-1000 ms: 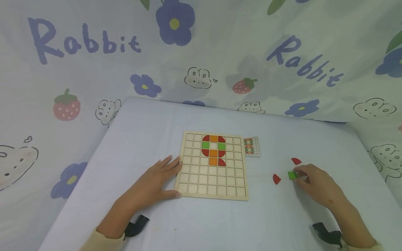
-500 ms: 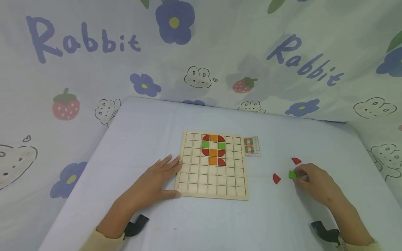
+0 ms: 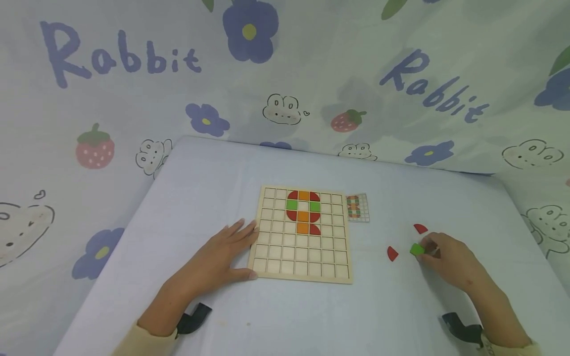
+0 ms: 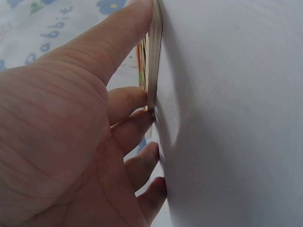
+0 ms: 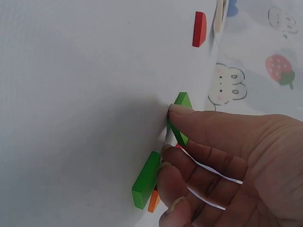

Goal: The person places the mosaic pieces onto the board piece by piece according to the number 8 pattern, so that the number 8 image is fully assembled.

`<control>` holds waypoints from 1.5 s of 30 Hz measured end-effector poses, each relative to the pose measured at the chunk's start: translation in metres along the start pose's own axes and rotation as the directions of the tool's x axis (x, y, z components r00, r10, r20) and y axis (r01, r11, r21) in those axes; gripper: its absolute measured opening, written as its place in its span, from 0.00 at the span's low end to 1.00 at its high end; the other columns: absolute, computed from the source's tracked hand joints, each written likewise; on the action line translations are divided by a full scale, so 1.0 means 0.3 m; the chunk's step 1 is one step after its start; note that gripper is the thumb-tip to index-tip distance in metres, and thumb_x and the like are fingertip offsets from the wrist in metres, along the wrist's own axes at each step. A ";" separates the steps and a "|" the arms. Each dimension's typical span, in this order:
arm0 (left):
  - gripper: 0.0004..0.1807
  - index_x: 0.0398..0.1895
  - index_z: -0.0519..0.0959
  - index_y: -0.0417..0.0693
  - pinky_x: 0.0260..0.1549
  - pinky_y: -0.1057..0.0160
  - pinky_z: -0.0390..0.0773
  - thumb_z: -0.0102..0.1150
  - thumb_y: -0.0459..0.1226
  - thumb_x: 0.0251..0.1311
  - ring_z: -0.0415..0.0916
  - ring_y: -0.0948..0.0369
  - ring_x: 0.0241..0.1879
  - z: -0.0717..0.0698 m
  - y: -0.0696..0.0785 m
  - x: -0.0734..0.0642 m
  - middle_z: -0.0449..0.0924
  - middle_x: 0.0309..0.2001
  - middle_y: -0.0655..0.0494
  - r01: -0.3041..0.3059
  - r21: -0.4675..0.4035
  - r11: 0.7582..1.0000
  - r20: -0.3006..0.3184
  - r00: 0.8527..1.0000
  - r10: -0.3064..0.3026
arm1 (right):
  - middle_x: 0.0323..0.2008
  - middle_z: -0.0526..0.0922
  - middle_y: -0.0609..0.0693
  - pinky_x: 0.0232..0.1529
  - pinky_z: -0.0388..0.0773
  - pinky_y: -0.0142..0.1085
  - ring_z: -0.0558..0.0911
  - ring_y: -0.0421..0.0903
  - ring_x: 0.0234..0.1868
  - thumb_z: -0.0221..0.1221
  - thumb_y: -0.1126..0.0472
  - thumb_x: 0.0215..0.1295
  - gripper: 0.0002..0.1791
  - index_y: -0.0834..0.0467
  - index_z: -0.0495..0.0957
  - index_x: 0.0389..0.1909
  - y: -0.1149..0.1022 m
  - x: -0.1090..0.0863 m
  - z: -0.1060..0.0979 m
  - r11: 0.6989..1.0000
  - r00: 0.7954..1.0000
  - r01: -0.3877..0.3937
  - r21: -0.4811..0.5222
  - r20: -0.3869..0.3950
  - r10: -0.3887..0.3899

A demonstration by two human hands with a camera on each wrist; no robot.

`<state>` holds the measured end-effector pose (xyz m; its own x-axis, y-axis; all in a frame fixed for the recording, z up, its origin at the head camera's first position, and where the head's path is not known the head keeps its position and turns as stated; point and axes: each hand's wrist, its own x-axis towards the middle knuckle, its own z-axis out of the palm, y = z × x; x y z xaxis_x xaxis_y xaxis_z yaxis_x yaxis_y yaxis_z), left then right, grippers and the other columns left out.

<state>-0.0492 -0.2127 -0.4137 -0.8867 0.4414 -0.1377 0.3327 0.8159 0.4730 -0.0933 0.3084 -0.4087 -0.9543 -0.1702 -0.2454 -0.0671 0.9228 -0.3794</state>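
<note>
My right hand (image 3: 451, 259) pinches a green square tile (image 3: 417, 249) between thumb and fingers, just above the white table. In the right wrist view this green tile (image 5: 183, 101) stands tilted at the thumb tip. Beside the hand lie two red quarter-circle tiles, a nearer one (image 3: 392, 253) and a farther one (image 3: 420, 228). A wooden grid board (image 3: 289, 254) carries red, orange and green tiles in its upper cells. My left hand (image 3: 213, 262) lies with extended fingers against the board's left edge; its thumb touches the lower left corner.
A small pattern card (image 3: 362, 210) lies against the board's right side. In the right wrist view, another green tile (image 5: 145, 182) and an orange tile (image 5: 154, 201) lie under the fingers. A printed fabric backdrop (image 3: 303, 74) rises behind the table.
The green tile has turned and tilted in my right hand's fingers while the hand stays nearly in place. My left hand and the board have not moved.
</note>
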 end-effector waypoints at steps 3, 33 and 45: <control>0.53 0.82 0.62 0.47 0.79 0.41 0.47 0.76 0.54 0.57 0.43 0.47 0.83 -0.001 -0.002 0.000 0.52 0.83 0.55 0.001 0.000 1.000 0.000 1.000 -0.001 | 0.39 0.83 0.53 0.31 0.79 0.39 0.80 0.53 0.40 0.70 0.63 0.64 0.13 0.63 0.81 0.46 0.000 0.000 0.002 1.000 1.000 -0.009 0.008 -0.003 0.009; 0.54 0.82 0.62 0.48 0.80 0.42 0.46 0.76 0.55 0.56 0.42 0.49 0.83 0.008 -0.014 -0.002 0.51 0.83 0.58 0.017 -0.009 1.000 0.000 1.000 -0.017 | 0.31 0.81 0.42 0.31 0.76 0.34 0.77 0.44 0.36 0.67 0.63 0.69 0.02 0.54 0.83 0.39 -0.252 0.000 -0.025 0.985 0.983 0.169 0.019 -0.078 -0.167; 0.54 0.82 0.61 0.50 0.80 0.44 0.46 0.76 0.56 0.56 0.41 0.50 0.83 0.013 -0.014 0.005 0.50 0.83 0.59 0.022 0.003 1.000 0.005 1.000 -0.022 | 0.32 0.80 0.39 0.28 0.77 0.32 0.78 0.40 0.33 0.68 0.63 0.68 0.06 0.50 0.82 0.40 -0.386 0.024 -0.004 0.967 0.967 0.252 0.038 -0.045 -0.251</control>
<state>-0.0507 -0.2141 -0.4193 -0.8921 0.4251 -0.1530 0.3139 0.8267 0.4670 -0.0928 0.2007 -0.3655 -0.9192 -0.3804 -0.1020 -0.2948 0.8363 -0.4622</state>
